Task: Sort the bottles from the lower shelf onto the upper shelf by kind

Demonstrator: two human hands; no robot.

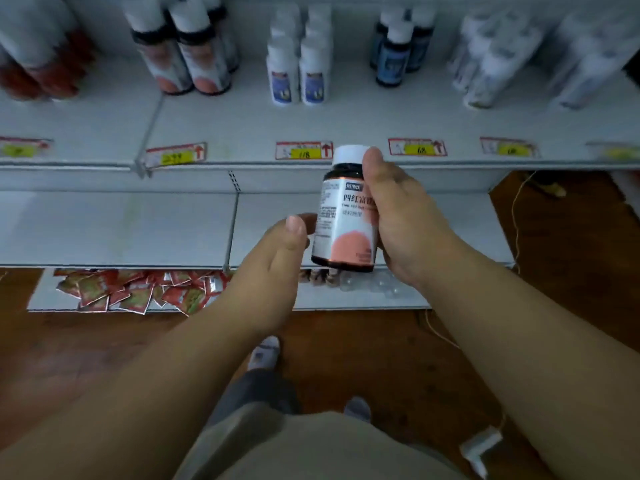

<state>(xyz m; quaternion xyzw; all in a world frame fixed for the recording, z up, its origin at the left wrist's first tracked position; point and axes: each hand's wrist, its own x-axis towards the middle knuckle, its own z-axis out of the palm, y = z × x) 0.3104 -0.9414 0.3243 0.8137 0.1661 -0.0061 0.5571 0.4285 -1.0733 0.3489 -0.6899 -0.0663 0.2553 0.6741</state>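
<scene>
Fingers of the right hand grip the last bottle; left hand relaxed; lower shelf looks cleared.

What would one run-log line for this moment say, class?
right hand: grips bottle | left hand: open beside bottle | bottle: off shelf, upright | matching bottles: upper shelf | step: not yet placed

Dim rm: white metal shelving w/ price tags, brown wood floor.
</scene>
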